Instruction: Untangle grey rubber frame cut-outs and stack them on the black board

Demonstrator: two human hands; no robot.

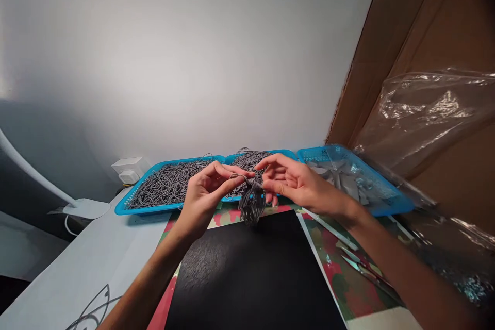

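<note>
A small bundle of thin dark grey cord (252, 207) hangs in loops between my two hands, above a black mat (251, 273). My left hand (209, 191) pinches the top of the bundle between thumb and forefinger, near a short stretch of cord. On the other side, my right hand (290, 180) has its thumb and fingers closed at the bundle's upper right. Part of the cord at the fingertips is too small to make out. Behind the hands, a blue basket (124, 209) and a second blue basket (284, 153) hold heaps of similar grey cord.
A third blue basket (402, 205) at the right holds pale grey flat pieces under clear plastic. Scissors (363, 268) lie right of the mat. At the left stand a white lamp base (87, 209) and a white box (129, 169); loose cord (95, 314) lies at front left.
</note>
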